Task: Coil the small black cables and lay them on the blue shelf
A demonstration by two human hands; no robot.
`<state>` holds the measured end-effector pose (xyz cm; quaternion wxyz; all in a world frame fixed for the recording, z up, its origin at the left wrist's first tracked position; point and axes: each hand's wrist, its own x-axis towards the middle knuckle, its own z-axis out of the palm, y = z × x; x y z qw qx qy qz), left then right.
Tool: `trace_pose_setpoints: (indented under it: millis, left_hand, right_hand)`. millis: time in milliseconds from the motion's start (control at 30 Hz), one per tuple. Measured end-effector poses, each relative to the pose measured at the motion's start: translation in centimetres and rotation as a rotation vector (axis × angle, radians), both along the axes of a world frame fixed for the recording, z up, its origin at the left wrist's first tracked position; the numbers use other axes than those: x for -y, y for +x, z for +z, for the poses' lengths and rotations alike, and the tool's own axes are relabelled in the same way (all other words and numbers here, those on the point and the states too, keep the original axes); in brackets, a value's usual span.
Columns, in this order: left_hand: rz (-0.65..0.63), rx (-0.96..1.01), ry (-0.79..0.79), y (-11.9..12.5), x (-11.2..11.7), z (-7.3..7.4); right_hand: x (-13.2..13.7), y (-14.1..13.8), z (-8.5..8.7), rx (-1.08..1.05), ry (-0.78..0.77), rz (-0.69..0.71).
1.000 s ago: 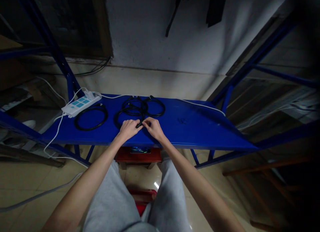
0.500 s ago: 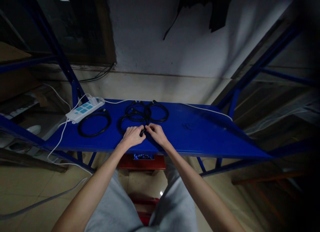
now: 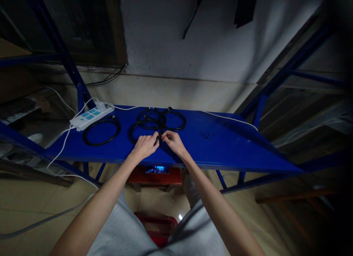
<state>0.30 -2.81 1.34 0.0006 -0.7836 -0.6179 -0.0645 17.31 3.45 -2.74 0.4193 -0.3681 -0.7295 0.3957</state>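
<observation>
On the blue shelf (image 3: 220,145): three coiled black cables.
Left hand (image 3: 144,146): pinches the end of the middle cable (image 3: 143,127).
Right hand (image 3: 173,141): fingertips closed on the same end, touching the left.
Power strip (image 3: 91,116): far left, beside another cable (image 3: 101,130).

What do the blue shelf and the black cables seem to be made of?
Blue shelf: probably painted sheet metal; a smooth surface with a dull sheen and scuff marks. Black cables: likely rubber or plastic sheathing; matte, flexible, lying in round coils.
</observation>
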Motion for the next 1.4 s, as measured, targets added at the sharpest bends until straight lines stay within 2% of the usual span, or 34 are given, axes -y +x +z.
trace_pose_setpoints:
  millis: [200, 300, 433, 600, 767, 900, 1067, 1233, 1400]
  left_hand:
    - [-0.037, 0.054, 0.039, -0.4, 0.2, -0.3]
    - [-0.029, 0.069, 0.040, -0.4, 0.4, -0.1]
    - [-0.027, 0.076, 0.049, -0.6, 0.8, 0.0]
    - [-0.017, 0.047, 0.038, -0.9, 1.1, -0.2]
    - [-0.029, 0.032, 0.029, -0.8, 1.1, -0.2]
    - [-0.028, 0.035, 0.030, -0.7, 1.1, -0.2]
    - [-0.067, 0.007, 0.041, -0.8, 1.0, -0.5]
    - [-0.070, -0.021, 0.054, -1.0, 0.8, -1.0]
    - [-0.072, -0.011, 0.076, -0.9, 0.7, -1.1]
  right_hand:
    - [0.0, 0.1, 0.0, -0.068, -0.072, 0.005]
    - [0.1, 0.2, 0.1, -0.052, -0.045, -0.011]
    - [0.9, 0.2, 0.7, 0.082, 0.140, -0.059]
    - [1.9, 0.0, 1.5, 0.392, 0.439, -0.043]
    - [1.5, 0.5, 1.6, 0.608, 0.545, -0.011]
    - [1.2, 0.9, 1.4, 0.615, 0.520, -0.039]
    - [0.7, 1.0, 0.9, 0.385, 0.379, -0.086]
    - [-0.4, 1.4, 0.1, 0.104, 0.086, 0.033]
    - [-0.9, 1.7, -0.3, -0.024, 0.024, 0.053]
